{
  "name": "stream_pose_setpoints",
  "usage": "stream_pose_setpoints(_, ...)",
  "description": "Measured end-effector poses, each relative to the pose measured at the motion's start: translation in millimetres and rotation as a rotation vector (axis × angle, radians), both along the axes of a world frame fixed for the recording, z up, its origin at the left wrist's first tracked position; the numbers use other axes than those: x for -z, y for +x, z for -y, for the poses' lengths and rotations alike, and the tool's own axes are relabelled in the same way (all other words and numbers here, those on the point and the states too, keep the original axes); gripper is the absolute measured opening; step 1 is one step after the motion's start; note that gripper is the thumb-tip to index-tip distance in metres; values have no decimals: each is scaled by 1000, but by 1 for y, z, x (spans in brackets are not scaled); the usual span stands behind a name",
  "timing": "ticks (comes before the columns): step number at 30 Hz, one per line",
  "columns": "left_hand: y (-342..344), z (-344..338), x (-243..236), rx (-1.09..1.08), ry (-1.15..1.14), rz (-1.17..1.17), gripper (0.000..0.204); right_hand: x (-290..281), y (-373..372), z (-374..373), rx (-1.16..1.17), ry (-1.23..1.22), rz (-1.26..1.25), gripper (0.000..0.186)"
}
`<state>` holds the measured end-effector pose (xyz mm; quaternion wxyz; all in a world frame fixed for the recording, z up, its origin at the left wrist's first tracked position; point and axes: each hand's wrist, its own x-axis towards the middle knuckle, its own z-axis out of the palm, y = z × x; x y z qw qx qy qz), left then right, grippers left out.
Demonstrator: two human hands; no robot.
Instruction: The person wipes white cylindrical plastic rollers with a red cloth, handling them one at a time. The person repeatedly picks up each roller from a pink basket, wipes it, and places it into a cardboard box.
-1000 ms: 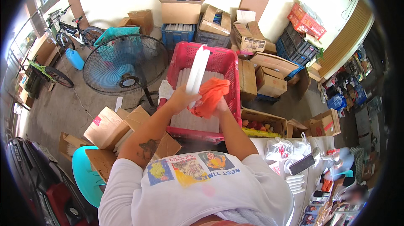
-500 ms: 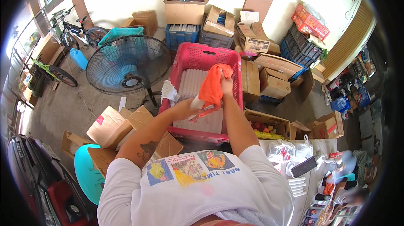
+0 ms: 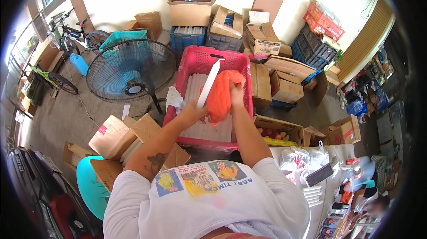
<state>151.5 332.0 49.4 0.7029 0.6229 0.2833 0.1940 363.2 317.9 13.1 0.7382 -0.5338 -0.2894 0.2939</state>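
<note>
My left hand (image 3: pixel 194 112) grips a white candle (image 3: pixel 210 81) by its lower end, wick end upward. My right hand (image 3: pixel 235 93) is closed on a bunched orange cloth (image 3: pixel 219 99), which hangs beside the candle, down to near my left hand. Both hands are over a pink plastic crate (image 3: pixel 242 65) holding rows of white candles (image 3: pixel 195 85) laid lengthwise. A white cloth (image 3: pixel 175 98) drapes over the crate's left rim.
A standing fan (image 3: pixel 133 67) is left of the crate. Cardboard boxes (image 3: pixel 111 136) lie lower left by a teal chair (image 3: pixel 89 181). More boxes (image 3: pixel 284 85) and stacked crates (image 3: pixel 311 47) stand right. A table (image 3: pixel 275 154) with bags and a phone (image 3: pixel 319 174) is at lower right.
The candle, upright a second ago and mostly covered by the cloth half a second ago, shows again. The orange cloth moved up and right, then slightly down.
</note>
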Motion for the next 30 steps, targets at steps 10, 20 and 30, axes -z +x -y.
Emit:
stream_pose_setpoints(10,-4,-33,4,-244,-320,184,30,50,73,4,-30,233,-462,32)
stream_pose_setpoints(20,49,-15,33,-268,-352,319,36,69,-41,65,-260,-157,506,41)
stream_pose_setpoints(30,39,-28,26,-86,-127,267,33,10,-1,66,-584,51,-423,38)
